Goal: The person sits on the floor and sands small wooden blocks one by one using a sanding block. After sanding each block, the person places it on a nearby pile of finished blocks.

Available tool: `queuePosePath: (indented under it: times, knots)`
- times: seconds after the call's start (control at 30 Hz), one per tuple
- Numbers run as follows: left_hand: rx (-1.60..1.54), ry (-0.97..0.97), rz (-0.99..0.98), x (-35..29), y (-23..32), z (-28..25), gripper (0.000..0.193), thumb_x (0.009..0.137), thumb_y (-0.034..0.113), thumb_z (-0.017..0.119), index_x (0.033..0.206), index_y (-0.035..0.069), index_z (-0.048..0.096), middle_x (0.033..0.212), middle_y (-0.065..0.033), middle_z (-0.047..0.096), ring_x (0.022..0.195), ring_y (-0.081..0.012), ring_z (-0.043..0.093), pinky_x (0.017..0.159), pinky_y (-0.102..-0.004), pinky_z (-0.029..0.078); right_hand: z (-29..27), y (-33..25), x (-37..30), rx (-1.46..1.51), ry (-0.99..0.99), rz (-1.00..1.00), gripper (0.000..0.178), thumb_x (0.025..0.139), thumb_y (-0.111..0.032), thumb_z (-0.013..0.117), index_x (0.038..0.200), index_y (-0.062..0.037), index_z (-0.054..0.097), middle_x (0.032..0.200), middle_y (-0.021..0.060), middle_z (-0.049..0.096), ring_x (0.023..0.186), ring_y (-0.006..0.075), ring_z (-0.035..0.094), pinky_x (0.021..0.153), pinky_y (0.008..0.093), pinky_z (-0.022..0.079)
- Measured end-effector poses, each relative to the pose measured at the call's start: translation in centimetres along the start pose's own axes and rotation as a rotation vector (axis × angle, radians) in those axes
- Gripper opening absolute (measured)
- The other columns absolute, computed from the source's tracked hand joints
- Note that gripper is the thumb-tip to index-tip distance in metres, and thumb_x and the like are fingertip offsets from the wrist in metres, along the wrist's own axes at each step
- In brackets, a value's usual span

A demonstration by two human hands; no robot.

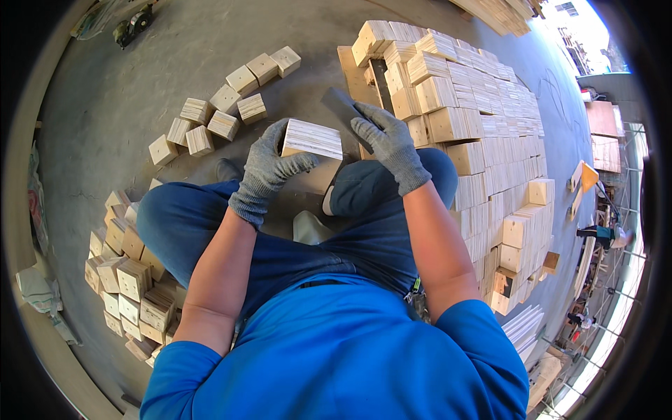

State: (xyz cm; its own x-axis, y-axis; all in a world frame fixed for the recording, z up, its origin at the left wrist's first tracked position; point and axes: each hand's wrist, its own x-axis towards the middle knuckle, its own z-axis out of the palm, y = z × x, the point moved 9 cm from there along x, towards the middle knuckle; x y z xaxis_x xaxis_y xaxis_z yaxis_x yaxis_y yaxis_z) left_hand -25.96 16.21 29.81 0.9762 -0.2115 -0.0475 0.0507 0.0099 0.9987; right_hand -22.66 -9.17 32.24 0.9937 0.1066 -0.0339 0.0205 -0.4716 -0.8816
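Observation:
My left hand (268, 170), in a grey knit glove, grips a wooden block (313, 138) with layered grain on its upper face. The thumb lies along the block's near side. To its right, my gloved right hand (389, 142) is closed on a flat, dark grey rectangular piece (339, 107), tilted and apart from the block. From this view I cannot make out exactly what kind of piece it is. Both hands are held above my bent legs (196, 217).
Stacked wooden blocks (490, 147) stand close on my right, beside a wooden pallet (358, 80). Several loose blocks (225, 99) lie on the concrete floor ahead to the left. Another pile of blocks (133, 280) is at my left side. A person (605, 236) is at the far right.

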Motion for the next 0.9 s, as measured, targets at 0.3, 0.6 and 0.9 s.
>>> queuePosePath:
  times: [0.3, 0.6, 0.9]
  knots:
    - [0.011, -0.025, -0.037, 0.0, -0.5, 0.6, 0.094, 0.071, 0.046, 0.100, 0.141, -0.001, 0.059, 0.127, -0.0133, 0.072, 0.119, -0.0205, 0.069, 0.103, -0.0359, 0.055, 0.2, -3.6, -1.3, -0.151, -0.015, -0.174, 0.045, 0.098, -0.032, 0.078, 0.132, -0.0031, 0.073, 0.135, 0.0220, 0.070, 0.125, 0.0359, 0.068, 0.107, 0.0397, 0.054]
    - [0.044, -0.025, -0.047, -0.1, -1.1, 1.4, 0.097, 0.070, 0.042, 0.101, 0.144, -0.003, 0.057, 0.133, -0.0164, 0.070, 0.123, -0.0226, 0.068, 0.106, -0.0372, 0.054, 1.2, -6.1, -3.4, -0.130, -0.077, -0.281, 0.047, 0.096, -0.029, 0.080, 0.134, -0.0038, 0.071, 0.138, 0.0244, 0.067, 0.126, 0.0383, 0.068, 0.106, 0.0407, 0.054]
    - [-0.087, 0.017, 0.016, -0.6, 1.1, 0.7, 0.097, 0.072, 0.039, 0.101, 0.146, -0.002, 0.054, 0.134, -0.0133, 0.070, 0.123, -0.0211, 0.067, 0.108, -0.0367, 0.054, 0.7, -4.2, -3.4, -0.278, 0.013, -0.208, 0.045, 0.095, -0.026, 0.081, 0.133, -0.0036, 0.072, 0.135, 0.0240, 0.068, 0.122, 0.0405, 0.068, 0.104, 0.0423, 0.055]
